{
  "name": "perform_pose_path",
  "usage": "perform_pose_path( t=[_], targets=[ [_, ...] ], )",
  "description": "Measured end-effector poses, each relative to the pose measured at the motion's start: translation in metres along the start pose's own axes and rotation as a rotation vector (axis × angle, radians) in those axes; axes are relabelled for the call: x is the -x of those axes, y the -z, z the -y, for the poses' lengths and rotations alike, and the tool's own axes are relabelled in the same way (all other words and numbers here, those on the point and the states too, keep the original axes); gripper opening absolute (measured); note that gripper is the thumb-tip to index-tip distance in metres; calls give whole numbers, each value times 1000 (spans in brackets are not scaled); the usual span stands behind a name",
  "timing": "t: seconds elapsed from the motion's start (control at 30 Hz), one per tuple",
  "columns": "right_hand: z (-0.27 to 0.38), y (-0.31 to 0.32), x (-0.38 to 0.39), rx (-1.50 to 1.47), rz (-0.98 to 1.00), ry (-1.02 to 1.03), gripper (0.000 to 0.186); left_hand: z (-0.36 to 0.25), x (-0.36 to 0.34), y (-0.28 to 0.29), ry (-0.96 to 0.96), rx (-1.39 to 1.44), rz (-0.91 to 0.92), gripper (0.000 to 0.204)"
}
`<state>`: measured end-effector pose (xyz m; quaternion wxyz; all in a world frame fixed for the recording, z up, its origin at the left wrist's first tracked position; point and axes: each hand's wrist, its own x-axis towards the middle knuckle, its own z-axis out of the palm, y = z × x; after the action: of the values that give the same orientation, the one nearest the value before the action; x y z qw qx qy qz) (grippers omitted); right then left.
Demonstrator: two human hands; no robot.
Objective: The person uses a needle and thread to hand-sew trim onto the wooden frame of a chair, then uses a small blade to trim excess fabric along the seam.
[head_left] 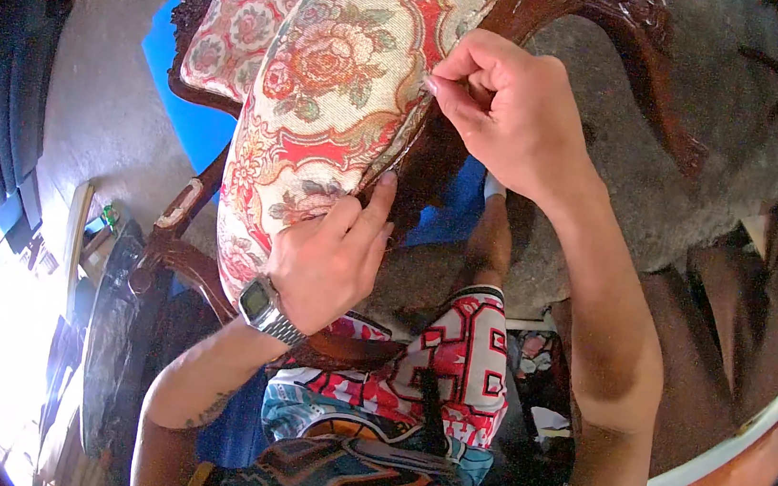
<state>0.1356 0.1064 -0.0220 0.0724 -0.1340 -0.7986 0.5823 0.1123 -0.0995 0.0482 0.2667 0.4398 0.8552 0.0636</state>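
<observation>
Both hands grip a flowery cushion [329, 92] on a dark wooden chair [624, 30]. Right hand [509, 113] pinches its edge up high. Left hand [330, 256], wearing a watch [259, 305], presses it lower down.

I am working in what looks like an upholstery or furniture-repair workshop: a carved wooden armchair [614, 38] with floral fabric [329, 92] is standing on a grey carpeted floor [702, 192], a blue sheet [183, 114] is lying beneath it, and clutter is piling up by the wall [537, 375].
</observation>
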Motion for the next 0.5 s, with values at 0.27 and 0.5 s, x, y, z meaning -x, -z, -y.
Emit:
perform_pose_path(
  t=[0.27, 0.5],
  targets=[
    [4, 4, -2, -18, 75, -50, 12, 0, -1, 1, 11, -4, 22, 50],
    [1, 1, -2, 29, 22, 23, 11, -1, -1, 1, 9, -22, 15, 50]
  ],
)
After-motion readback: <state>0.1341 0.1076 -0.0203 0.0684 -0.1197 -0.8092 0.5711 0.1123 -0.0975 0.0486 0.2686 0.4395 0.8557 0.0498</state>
